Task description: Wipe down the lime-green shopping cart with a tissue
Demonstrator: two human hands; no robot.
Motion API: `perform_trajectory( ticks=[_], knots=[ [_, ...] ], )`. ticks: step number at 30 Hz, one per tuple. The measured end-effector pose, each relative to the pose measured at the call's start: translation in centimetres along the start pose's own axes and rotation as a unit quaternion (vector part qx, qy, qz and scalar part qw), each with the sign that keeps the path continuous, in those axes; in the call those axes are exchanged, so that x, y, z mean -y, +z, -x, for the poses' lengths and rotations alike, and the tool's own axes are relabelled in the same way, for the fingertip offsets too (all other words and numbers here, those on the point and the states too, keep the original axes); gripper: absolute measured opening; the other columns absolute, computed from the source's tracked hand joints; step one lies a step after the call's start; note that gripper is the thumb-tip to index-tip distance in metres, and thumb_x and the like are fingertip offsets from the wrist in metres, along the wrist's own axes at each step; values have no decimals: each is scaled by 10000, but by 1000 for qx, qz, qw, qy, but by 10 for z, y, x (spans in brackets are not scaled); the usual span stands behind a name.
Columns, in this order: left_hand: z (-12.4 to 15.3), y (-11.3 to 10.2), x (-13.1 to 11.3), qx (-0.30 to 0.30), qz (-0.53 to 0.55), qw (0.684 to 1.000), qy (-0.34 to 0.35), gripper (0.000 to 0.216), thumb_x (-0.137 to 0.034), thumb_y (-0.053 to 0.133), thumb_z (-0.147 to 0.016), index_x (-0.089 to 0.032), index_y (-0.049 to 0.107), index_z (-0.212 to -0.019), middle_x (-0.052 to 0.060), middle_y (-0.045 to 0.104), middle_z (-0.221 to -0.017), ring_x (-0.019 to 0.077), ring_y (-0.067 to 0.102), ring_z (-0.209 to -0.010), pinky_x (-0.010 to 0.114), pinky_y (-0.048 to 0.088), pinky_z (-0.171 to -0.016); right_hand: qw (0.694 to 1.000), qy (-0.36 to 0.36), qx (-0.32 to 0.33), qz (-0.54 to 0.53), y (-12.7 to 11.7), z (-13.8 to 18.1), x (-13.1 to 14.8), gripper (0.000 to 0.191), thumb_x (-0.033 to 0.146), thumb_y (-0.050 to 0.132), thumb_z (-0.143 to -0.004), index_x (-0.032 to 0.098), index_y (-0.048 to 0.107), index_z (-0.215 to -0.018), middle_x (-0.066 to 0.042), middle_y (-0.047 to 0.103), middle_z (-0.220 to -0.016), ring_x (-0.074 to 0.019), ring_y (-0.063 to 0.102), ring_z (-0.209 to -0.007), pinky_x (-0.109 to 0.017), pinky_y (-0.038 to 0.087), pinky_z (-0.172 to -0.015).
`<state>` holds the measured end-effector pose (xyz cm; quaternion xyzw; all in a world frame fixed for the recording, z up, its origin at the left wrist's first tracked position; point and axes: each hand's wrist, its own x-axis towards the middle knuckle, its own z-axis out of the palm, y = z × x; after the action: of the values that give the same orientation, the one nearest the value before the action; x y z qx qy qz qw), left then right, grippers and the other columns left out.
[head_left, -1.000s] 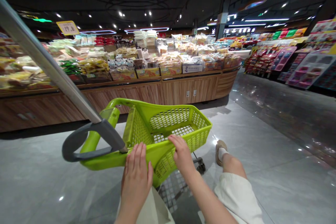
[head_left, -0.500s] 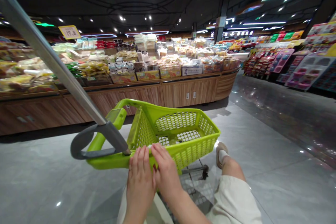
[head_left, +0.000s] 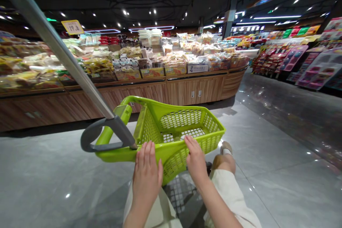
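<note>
A lime-green plastic shopping cart (head_left: 157,115) stands sideways in front of me. My left hand (head_left: 146,172) lies over its near rim, fingers together and bent onto the edge, thumb apart. Farther right along this rim, my right hand (head_left: 196,160) is closed over the edge. A small white bit shows at its fingertips, too small to name. The cart's basket has perforated walls and a grid floor. Left of my hands, a metal pole (head_left: 69,57) slants up from a grey loop-shaped piece (head_left: 119,131) by the cart's handle (head_left: 124,114).
Behind the cart runs a wooden display counter (head_left: 197,87) heaped with packaged foods. A yellow-edged price sign (head_left: 72,27) hangs above it at the left. Shelves with red packets (head_left: 269,58) stand at the far right. My leg and shoe (head_left: 226,146) are beside the cart on the grey floor (head_left: 269,156).
My hands were side by side on the rim; the right has slid right along it, away from the left. The cart and pole sit slightly farther right and higher in view.
</note>
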<state>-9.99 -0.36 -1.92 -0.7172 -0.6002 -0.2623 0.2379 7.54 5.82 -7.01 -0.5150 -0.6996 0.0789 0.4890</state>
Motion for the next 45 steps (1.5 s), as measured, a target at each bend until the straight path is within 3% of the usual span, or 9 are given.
perform_trajectory(
  ticks=[6,8,14,17,23,31,34,41,45],
  knots=[
    [3,3,8,3,11,1000,28,621,-134,449,-874,-82,283,-1470,176,468,-1433,312,348,-1396,515,290,-1153,990,-97,76,-76,30,-4,93,748,-45,383,-642,120,543,-1353,-117,580,-1373,-206,492,-1316,-450,390,-1140],
    [3,1,8,6,10,1000,28,608,-137,463,-874,-80,303,-1457,174,478,-1424,308,358,-1389,508,300,-1149,988,-105,86,-70,25,-2,83,772,-46,378,-637,135,523,-1374,-107,565,-1391,-198,478,-1328,-461,373,-1148],
    [1,-5,5,10,2,1000,12,551,-146,487,-888,-53,357,-1416,180,491,-1413,306,374,-1379,498,312,-1148,998,-48,36,-1,-6,-2,-11,791,-62,348,-601,182,595,-1312,-86,614,-1333,-215,531,-1281,-521,378,-1130],
    [2,-6,8,16,3,1000,12,566,-143,492,-884,-50,351,-1424,178,487,-1423,300,363,-1389,491,310,-1156,999,-39,31,7,-13,-4,-28,739,-55,359,-615,171,636,-1262,-89,636,-1302,-227,557,-1251,-517,405,-1114],
    [4,-11,3,36,-26,999,-9,598,-151,477,-883,-42,334,-1453,191,454,-1464,298,318,-1427,493,306,-1167,1000,-5,22,-3,-13,-1,-9,684,-54,363,-626,145,677,-1200,-120,667,-1246,-245,590,-1214,-515,436,-1092],
    [-1,-23,-12,96,-60,993,-29,607,-123,424,-858,6,357,-1447,217,277,-1568,315,208,-1474,490,276,-1184,985,-95,99,-104,22,6,88,806,-49,371,-626,149,507,-1396,-99,539,-1419,-187,442,-1365,-444,359,-1161],
    [-2,-26,-10,103,-54,993,-20,620,-172,432,-874,-10,335,-1464,197,279,-1573,303,221,-1472,476,279,-1185,986,-106,101,-82,15,9,71,873,-55,358,-617,182,425,-1454,-80,499,-1457,-183,404,-1391,-485,326,-1170],
    [-1,-25,-8,83,-45,996,4,631,-226,402,-936,-47,226,-1514,174,272,-1578,287,256,-1463,474,295,-1174,999,-21,33,3,-33,25,-24,844,-71,338,-657,251,468,-1426,-54,529,-1433,-193,437,-1371,-527,319,-1164],
    [0,-24,-10,64,-33,997,-2,634,-246,381,-954,-66,182,-1528,171,306,-1564,277,279,-1456,473,304,-1166,1000,-1,16,-12,-20,23,5,824,-79,330,-648,212,509,-1398,-71,552,-1408,-192,446,-1364,-499,340,-1165]
  ],
)
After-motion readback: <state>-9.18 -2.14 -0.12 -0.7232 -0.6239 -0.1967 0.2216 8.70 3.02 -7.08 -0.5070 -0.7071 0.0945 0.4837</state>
